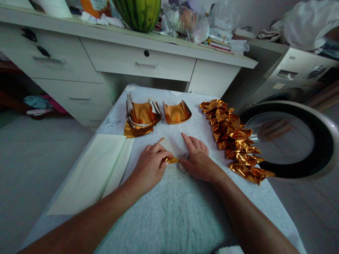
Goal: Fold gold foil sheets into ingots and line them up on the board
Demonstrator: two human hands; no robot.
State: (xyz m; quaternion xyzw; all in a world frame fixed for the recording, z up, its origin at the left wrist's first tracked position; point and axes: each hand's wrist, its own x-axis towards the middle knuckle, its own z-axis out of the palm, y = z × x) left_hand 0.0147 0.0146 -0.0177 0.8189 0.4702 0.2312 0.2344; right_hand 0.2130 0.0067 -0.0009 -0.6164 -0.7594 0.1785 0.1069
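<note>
A small sheet of foil paper (171, 149), pale side up with a gold strip along its near edge, lies on the cloth-covered table (169, 211). My left hand (152, 164) pinches the sheet's near left edge. My right hand (197, 155) has its fingers spread, the thumb touching the near right corner. Behind the hands stand a curved stack of gold sheets (143, 114) and a smaller curved gold piece (177, 113). To the right runs a row of folded gold foil pieces (230, 130).
White paper sheets (87, 173) lie at the table's left. Beyond is a drawer desk (143, 63) bearing a watermelon (139, 14) and plastic items. The open round door (288, 139) of a washing machine (296, 74) reaches the table's right edge.
</note>
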